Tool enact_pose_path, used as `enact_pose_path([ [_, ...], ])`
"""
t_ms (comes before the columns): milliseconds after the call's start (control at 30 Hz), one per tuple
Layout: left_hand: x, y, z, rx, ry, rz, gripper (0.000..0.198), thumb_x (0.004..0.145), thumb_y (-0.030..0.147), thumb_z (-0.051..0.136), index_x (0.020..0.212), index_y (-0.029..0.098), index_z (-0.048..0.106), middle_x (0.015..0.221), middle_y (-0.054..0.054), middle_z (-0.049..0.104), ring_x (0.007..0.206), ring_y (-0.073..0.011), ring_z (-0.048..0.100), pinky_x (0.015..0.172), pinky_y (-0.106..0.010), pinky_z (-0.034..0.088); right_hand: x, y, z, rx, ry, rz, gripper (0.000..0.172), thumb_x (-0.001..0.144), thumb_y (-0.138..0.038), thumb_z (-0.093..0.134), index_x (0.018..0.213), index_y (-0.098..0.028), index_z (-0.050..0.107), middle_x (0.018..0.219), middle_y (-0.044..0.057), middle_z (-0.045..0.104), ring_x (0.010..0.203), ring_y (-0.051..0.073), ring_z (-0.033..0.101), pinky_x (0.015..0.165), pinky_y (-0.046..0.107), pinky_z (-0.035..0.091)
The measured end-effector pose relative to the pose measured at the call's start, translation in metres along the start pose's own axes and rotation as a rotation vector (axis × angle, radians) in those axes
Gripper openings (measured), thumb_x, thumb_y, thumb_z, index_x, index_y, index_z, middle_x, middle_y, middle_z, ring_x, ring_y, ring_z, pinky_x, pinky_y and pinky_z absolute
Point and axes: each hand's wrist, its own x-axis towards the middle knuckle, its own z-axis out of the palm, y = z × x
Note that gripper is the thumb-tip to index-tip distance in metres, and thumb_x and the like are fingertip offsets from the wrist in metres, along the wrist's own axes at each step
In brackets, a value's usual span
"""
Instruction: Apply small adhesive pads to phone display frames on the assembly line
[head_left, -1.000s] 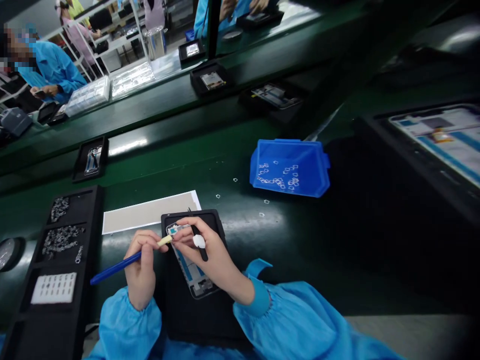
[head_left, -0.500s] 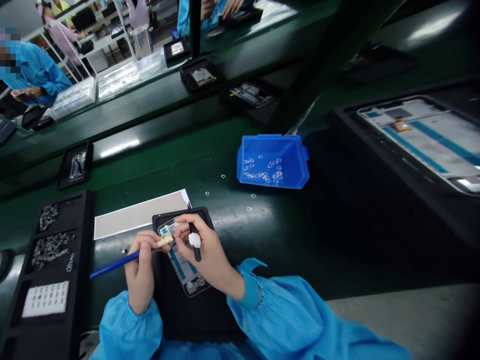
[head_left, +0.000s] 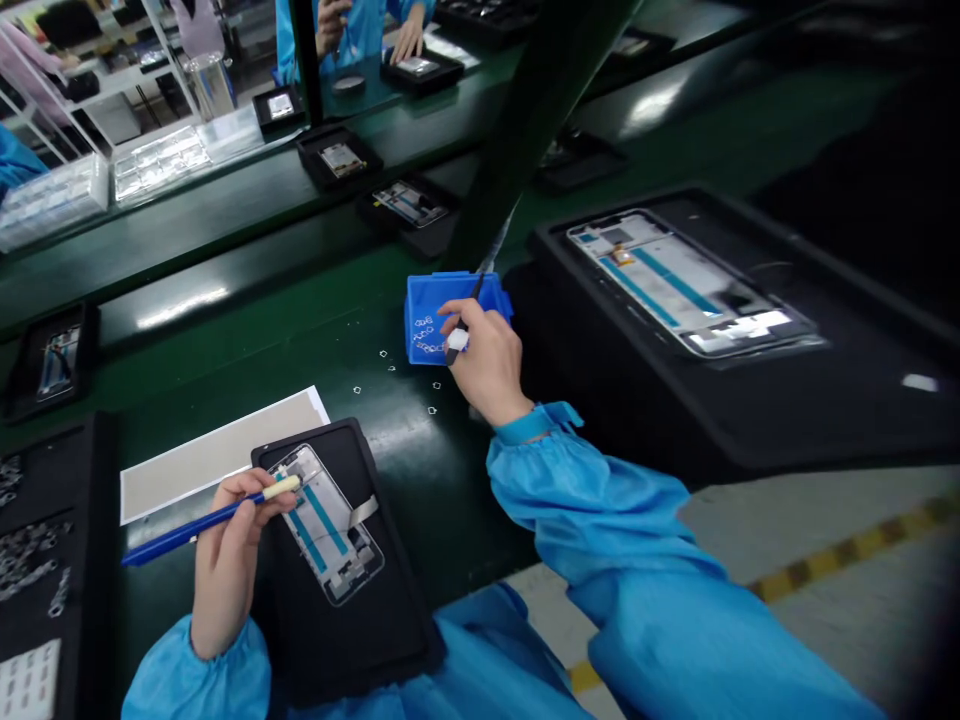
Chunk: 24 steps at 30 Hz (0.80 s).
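I have the left grip [head_left: 232,540] closed around a slim blue stick [head_left: 187,527] with a cream tip, the right grip [head_left: 491,365] pinching black tweezers [head_left: 477,288] at a glossy blue bin [head_left: 415,287] of wispy white outlines [head_left: 427,348]. The phone-shaped frame [head_left: 321,525] lies in a matte black tray [head_left: 390,625] — thin, stiff, light and probably easily scratched, so best held by its edges.

Between the near black tray [head_left: 401,600] and the blue bin [head_left: 431,292], a lane is left over the green bench [head_left: 446,490] — small white loops [head_left: 436,385] are scattered at its far end. Bin access is partly obstructed by the right hand [head_left: 487,360]; passage behind is barred by the slanting post [head_left: 532,120], rightward by the large tray [head_left: 750,400]. The near tray's upper-left corner is overhung by the left hand [head_left: 232,530].
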Motion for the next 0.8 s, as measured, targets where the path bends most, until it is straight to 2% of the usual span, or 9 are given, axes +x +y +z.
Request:
enact_pose_path([
  [133, -0.002, -0.003, -0.004, 0.312, 0.146, 0.126, 0.023, 0.087, 0.036, 0.066, 0.099, 0.020, 0.054, 0.100, -0.006, 0.070, 0.086, -0.0205, 0.073, 0.079, -0.036, 0.062, -0.026, -0.028, -0.001, 0.142, 0.020, -0.070, 0.018, 0.084, -0.022, 0.063, 0.102, -0.022, 0.061, 0.095, 0.007, 0.072, 0.088, 0.028, 0.061, 0.082, 0.041, 0.047],
  [200, -0.003, -0.006, -0.006, 0.429, 0.184, 0.187, 0.023, 0.087, 0.033, 0.066, 0.100, 0.021, 0.052, 0.099, -0.007, 0.072, 0.091, -0.0220, 0.073, 0.082, -0.038, 0.061, -0.050, -0.050, 0.003, 0.310, -0.142, -0.154, 0.016, 0.088, -0.024, 0.061, 0.104, -0.023, 0.062, 0.098, 0.006, 0.071, 0.090, 0.026, 0.061, 0.083, 0.040, 0.047],
  [267, -0.002, -0.009, -0.007, 0.535, 0.159, 0.224, 0.018, 0.090, 0.030, 0.062, 0.101, 0.020, 0.053, 0.103, -0.009, 0.072, 0.098, -0.0225, 0.072, 0.087, -0.040, 0.059, -0.072, -0.069, 0.010, 0.445, -0.393, -0.256, 0.018, 0.091, -0.016, 0.055, 0.106, -0.023, 0.063, 0.095, 0.005, 0.071, 0.087, 0.023, 0.060, 0.078, 0.035, 0.046],
  [333, 0.000, -0.010, -0.008, 0.640, 0.126, 0.274, 0.012, 0.092, 0.028, 0.058, 0.101, 0.020, 0.055, 0.107, -0.009, 0.070, 0.103, -0.0221, 0.069, 0.089, -0.040, 0.058, -0.088, -0.082, 0.022, 0.453, -0.581, -0.343, 0.029, 0.090, -0.005, 0.049, 0.110, -0.021, 0.062, 0.091, 0.005, 0.070, 0.084, 0.022, 0.057, 0.074, 0.033, 0.042],
  [367, 0.002, -0.011, -0.008, 0.687, 0.120, 0.308, 0.010, 0.092, 0.027, 0.057, 0.100, 0.020, 0.055, 0.107, -0.009, 0.069, 0.104, -0.0218, 0.068, 0.090, -0.040, 0.057, -0.092, -0.087, 0.029, 0.423, -0.634, -0.377, 0.035, 0.088, 0.000, 0.047, 0.113, -0.020, 0.062, 0.090, 0.005, 0.069, 0.084, 0.022, 0.055, 0.072, 0.032, 0.040],
  [433, 0.005, -0.011, -0.007, 0.764, 0.119, 0.365, 0.009, 0.092, 0.025, 0.057, 0.099, 0.020, 0.057, 0.104, -0.008, 0.068, 0.101, -0.0211, 0.067, 0.090, -0.040, 0.056, -0.096, -0.092, 0.041, 0.354, -0.671, -0.433, 0.045, 0.082, 0.006, 0.045, 0.118, -0.017, 0.060, 0.087, 0.006, 0.067, 0.083, 0.022, 0.052, 0.071, 0.032, 0.035],
  [533, 0.008, -0.012, -0.005, 0.806, 0.145, 0.382, 0.010, 0.091, 0.025, 0.059, 0.100, 0.020, 0.059, 0.099, -0.007, 0.069, 0.096, -0.0202, 0.069, 0.086, -0.038, 0.057, -0.094, -0.096, 0.052, 0.295, -0.659, -0.522, 0.053, 0.079, 0.009, 0.044, 0.123, -0.015, 0.058, 0.084, 0.006, 0.064, 0.083, 0.022, 0.049, 0.069, 0.033, 0.031],
  [700, 0.009, -0.012, -0.002, 0.698, 0.248, 0.361, 0.024, 0.086, 0.025, 0.068, 0.104, 0.020, 0.053, 0.096, -0.005, 0.072, 0.089, -0.0189, 0.073, 0.078, -0.032, 0.061, -0.088, -0.103, 0.055, 0.246, -0.666, -0.675, 0.046, 0.084, 0.006, 0.045, 0.123, -0.015, 0.056, 0.083, 0.006, 0.061, 0.087, 0.024, 0.048, 0.070, 0.034, 0.028],
  [800, 0.008, -0.009, -0.001, 0.686, 0.286, 0.360, 0.025, 0.085, 0.025, 0.069, 0.103, 0.019, 0.053, 0.093, -0.005, 0.073, 0.085, -0.0190, 0.074, 0.075, -0.032, 0.062, -0.087, -0.105, 0.056, 0.243, -0.677, -0.682, 0.047, 0.081, 0.007, 0.045, 0.121, -0.015, 0.056, 0.086, 0.007, 0.061, 0.090, 0.024, 0.048, 0.071, 0.034, 0.027],
])
